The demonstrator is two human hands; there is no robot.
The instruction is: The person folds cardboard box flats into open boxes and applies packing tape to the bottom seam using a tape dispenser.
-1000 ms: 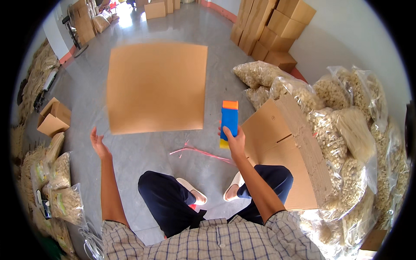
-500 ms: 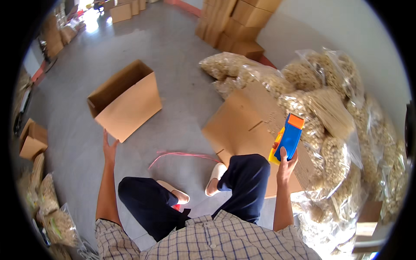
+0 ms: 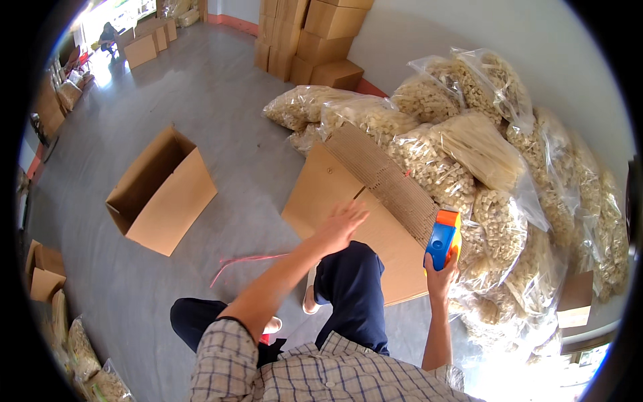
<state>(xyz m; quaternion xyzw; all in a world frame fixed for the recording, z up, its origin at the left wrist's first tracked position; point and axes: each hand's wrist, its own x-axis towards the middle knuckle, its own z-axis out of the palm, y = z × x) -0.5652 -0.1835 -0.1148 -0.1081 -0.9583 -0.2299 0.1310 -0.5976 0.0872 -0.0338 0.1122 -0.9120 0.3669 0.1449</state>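
My right hand [image 3: 440, 273] grips a blue tape dispenser [image 3: 439, 245] with orange and yellow parts, held up at the right edge of a stack of flat cardboard boxes [image 3: 328, 181]. My left hand [image 3: 341, 226] reaches across my body over that stack, fingers stretched out and holding nothing. Whether its fingertips touch the cardboard I cannot tell. The stack leans by my right knee, its layered edges facing the bags. To the left, an open cardboard box [image 3: 175, 213] stands on the floor, apart from both hands.
Clear plastic bags of pale pieces [image 3: 435, 164] are heaped along the right wall. Stacked cartons [image 3: 328, 40] stand behind them. Pink strapping [image 3: 241, 260] lies on the floor before my feet. A small open box [image 3: 47, 275] and more bags [image 3: 84, 352] are at the left. A person [image 3: 108, 38] is far off.
My left hand has left the open box and swung right over the flat cardboard. My right hand still holds the tape dispenser, now slightly lower and turned. The view has shifted.
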